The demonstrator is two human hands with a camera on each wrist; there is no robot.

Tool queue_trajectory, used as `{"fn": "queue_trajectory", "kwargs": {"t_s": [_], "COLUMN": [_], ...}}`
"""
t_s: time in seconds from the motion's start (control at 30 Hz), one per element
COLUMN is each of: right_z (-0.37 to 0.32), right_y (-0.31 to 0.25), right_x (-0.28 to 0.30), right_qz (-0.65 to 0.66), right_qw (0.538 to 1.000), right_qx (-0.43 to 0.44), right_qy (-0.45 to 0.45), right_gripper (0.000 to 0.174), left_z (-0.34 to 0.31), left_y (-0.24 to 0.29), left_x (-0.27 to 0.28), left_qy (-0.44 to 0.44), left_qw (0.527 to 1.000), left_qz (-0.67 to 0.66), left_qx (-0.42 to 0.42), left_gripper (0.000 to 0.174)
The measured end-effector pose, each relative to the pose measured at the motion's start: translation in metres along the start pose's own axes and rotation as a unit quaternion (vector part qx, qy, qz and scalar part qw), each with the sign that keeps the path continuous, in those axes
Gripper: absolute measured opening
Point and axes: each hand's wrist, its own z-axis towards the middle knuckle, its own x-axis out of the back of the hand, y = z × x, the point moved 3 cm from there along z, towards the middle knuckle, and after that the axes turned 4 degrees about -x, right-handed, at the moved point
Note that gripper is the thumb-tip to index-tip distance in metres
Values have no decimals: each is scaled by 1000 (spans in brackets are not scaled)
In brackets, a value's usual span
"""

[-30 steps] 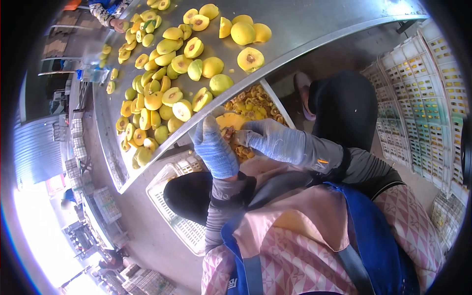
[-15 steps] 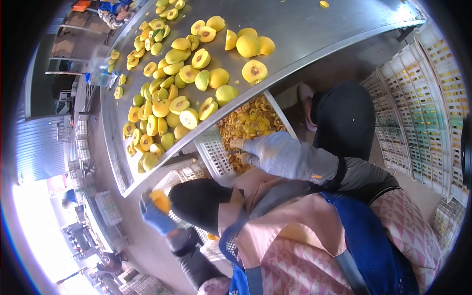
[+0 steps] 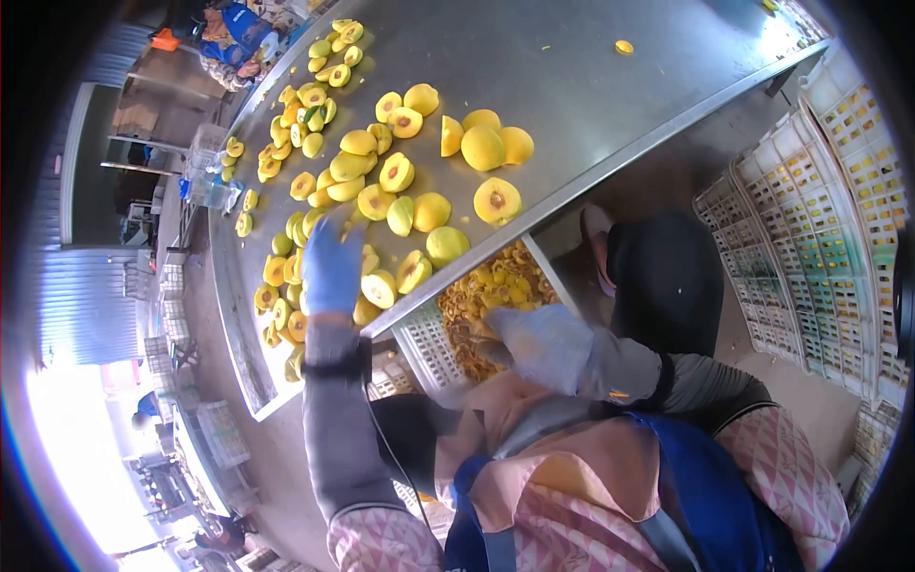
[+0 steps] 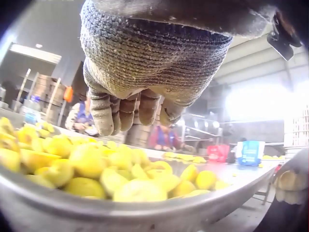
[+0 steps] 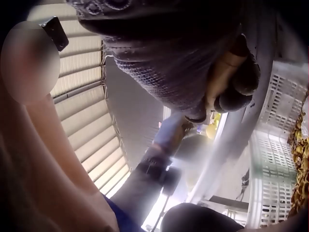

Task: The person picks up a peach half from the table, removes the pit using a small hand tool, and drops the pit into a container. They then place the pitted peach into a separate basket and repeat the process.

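My gloved left hand point(image 3: 332, 272) is over the yellow-green fruit halves point(image 3: 352, 165) at the table's near left part. The left wrist view shows the hand point(image 4: 145, 72) palm down, its fingers hanging above the piled halves point(image 4: 89, 162), with nothing seen in its grip. My gloved right hand point(image 3: 545, 345) is low in front of my body, beside a crate of brownish-yellow scraps point(image 3: 510, 276). In the right wrist view its fingers point(image 5: 236, 87) curl round what looks like a narrow tan object point(image 5: 226, 67), mostly hidden.
The metal table point(image 3: 591, 105) has a raised rim point(image 3: 629, 162). Stacked white crates point(image 3: 782, 229) stand at the right. A person in blue point(image 3: 238, 33) is at the table's far left. A dark-clad knee point(image 3: 667, 276) is right of the scraps.
My left hand let go of an orange-yellow half low at the left and moved up over the fruit pile. My right hand stays near the scrap crate, while the view has shifted.
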Motion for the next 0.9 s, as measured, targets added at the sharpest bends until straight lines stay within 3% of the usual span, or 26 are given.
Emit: {"fn": "queue_trajectory", "kwargs": {"t_s": [0.03,0.07,0.1,0.2,0.23,0.3,0.33,0.4,0.43,0.57,0.67,0.7,0.73,0.77,0.8,0.87,0.9], "right_z": [1,0,0,0,0,0,0,1,0,-1,-1,-3,-3,-3,-3,5,6], "right_y": [-1,-4,-3,8,8,5,6,9,9,3,0,0,1,4,7,13,11], "right_x": [5,14,19,15,18,26,26,25,27,31,37,40,40,42,42,33,35], "right_qz": [1,13,23,109,110,106,108,125,127,130,153,179,180,235,290,337,339], "right_qw": [1000,1000,999,994,994,994,994,991,991,990,983,976,975,959,939,919,919], "right_qx": [-1,-12,-23,8,5,21,16,22,21,18,-12,-31,-33,-23,-13,3,7], "right_qy": [2,-8,-16,29,30,31,32,33,34,55,99,123,123,156,186,204,201], "right_gripper": [26,25,25,25,25,25,25,26,26,31,36,39,39,41,43,44,44], "left_z": [25,47,71,120,128,139,143,146,142,129,111,99,83,60,37,-9,-29], "left_y": [7,12,12,21,31,47,47,58,65,54,54,48,58,70,81,92,100], "left_x": [-15,-29,-45,-95,-106,-129,-133,-135,-133,-116,-104,-101,-91,-79,-66,-50,-43], "left_qy": [-9,10,-39,-101,-104,-160,-164,-211,-222,-235,-201,-169,-131,-105,-108,-166,-152], "left_qw": [1000,997,998,984,983,986,985,965,962,971,972,982,951,920,920,815,805], "left_qz": [-4,45,50,-147,-148,-1,-3,-3,85,18,121,-73,-265,-369,-369,-526,-543], "left_qx": [-8,-69,-10,-14,-15,-55,-57,-155,-132,-40,-6,42,89,77,79,177,186], "left_gripper": [34,34,36,40,40,45,45,52,55,47,44,45,46,44,44,40,39]}}
